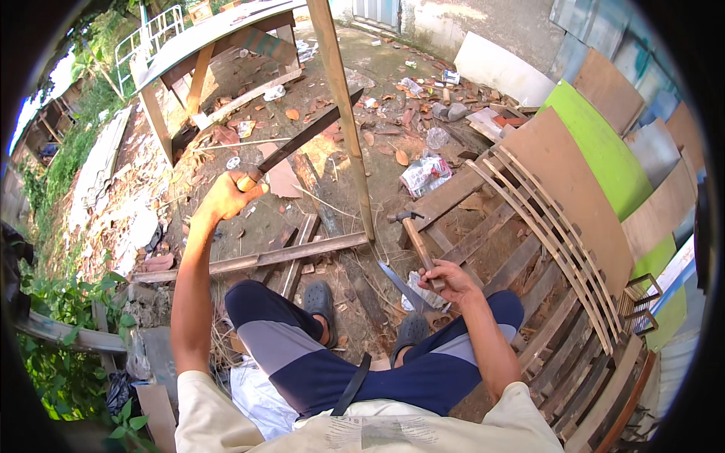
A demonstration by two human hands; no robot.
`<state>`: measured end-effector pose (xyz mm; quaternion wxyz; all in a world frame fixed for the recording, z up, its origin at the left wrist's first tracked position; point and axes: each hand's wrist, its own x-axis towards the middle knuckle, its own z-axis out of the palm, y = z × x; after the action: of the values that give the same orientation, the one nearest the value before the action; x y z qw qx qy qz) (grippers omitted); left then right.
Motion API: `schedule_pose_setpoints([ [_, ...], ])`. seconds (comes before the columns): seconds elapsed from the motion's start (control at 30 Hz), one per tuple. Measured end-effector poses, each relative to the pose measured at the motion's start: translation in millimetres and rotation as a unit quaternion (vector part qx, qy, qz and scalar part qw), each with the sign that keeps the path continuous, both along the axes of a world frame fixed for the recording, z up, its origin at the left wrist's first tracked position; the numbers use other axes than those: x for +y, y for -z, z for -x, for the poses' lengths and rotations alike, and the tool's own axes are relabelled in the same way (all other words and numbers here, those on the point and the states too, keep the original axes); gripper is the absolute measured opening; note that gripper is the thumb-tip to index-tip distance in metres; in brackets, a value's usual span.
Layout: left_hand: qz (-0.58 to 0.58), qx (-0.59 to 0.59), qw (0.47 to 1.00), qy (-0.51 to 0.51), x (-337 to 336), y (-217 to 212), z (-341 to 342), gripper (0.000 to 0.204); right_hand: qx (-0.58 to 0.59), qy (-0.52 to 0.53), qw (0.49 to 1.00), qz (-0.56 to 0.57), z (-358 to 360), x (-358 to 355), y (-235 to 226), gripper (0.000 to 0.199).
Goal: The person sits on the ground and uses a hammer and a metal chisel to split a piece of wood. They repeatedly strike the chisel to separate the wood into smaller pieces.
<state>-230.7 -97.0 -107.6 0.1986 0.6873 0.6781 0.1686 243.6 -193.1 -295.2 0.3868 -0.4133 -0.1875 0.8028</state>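
Observation:
My left hand (229,198) is closed round the wooden grip of a machete (306,137). Its long dark blade slants up and right, and its tip end overlaps a tall wooden post (346,113) in the picture. Whether blade and post touch I cannot tell. In my right hand (453,283) is a hammer (417,243), held by its wooden handle with the dark head up and away from me. Below the hammer, a bluish blade like a handsaw's (404,285) lies by my right shoe. The post's lower end meets a wooden beam (317,248) on the ground.
A rough wooden table (219,38) stands at the far left. Slatted planks (513,260) and thin curved-looking strips (551,226) lie to my right, beside leaning boards (563,181) and a green panel (604,147). Dry leaves and a plastic bag (425,175) litter the ground.

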Motion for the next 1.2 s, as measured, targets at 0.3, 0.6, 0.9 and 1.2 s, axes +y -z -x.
schedule_pose_setpoints([
  [0.3,0.007,0.029,0.999,0.020,4.2,-11.9,-17.1,0.052,-0.326,0.108,0.890,-0.299,38.6,11.7,-151.0,0.038],
  [0.6,-0.041,0.022,0.998,0.043,20.4,-12.1,-25.5,0.048,-0.559,0.061,0.710,-0.424,41.4,60.9,-223.1,0.036],
  [0.9,-0.044,0.023,0.998,0.049,19.1,-24.4,-31.7,0.038,-0.541,0.160,0.668,-0.486,56.1,52.0,-291.3,0.037],
  [1.2,-0.049,0.040,0.996,0.061,18.3,-21.9,-37.4,0.030,-0.597,-0.023,0.723,-0.348,48.7,52.0,-283.5,0.038],
])
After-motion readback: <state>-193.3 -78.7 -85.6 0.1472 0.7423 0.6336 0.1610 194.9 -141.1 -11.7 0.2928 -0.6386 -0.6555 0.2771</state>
